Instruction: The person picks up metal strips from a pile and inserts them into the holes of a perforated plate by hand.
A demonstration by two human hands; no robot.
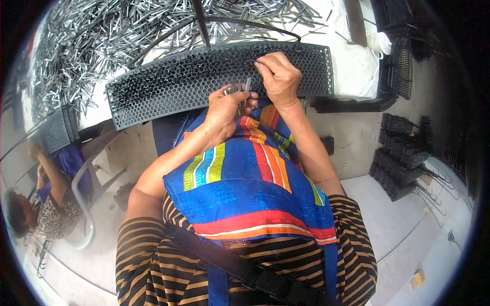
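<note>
A long black perforated rack (168,107) lies across the near side of the table in front of me. Small dark pieces fill the holes along its far side, most densely at the left; the near rows show bare holes. My left hand (224,108) is closed around a few slim, shiny strips (248,84) that stick up past the thumb, above the rack's near edge. To its right, my right hand (280,77) hovers over the rack, thumb and forefinger pinched together. Whatever sits in that pinch is too small to make out.
A big heap of thin silver and dark strips (127,35) covers the table beyond the rack. A thin dark hoop (240,20) rises behind it. At the right stand a white cup (378,44) and stacked black racks (400,153). Another person (51,204) works at the left.
</note>
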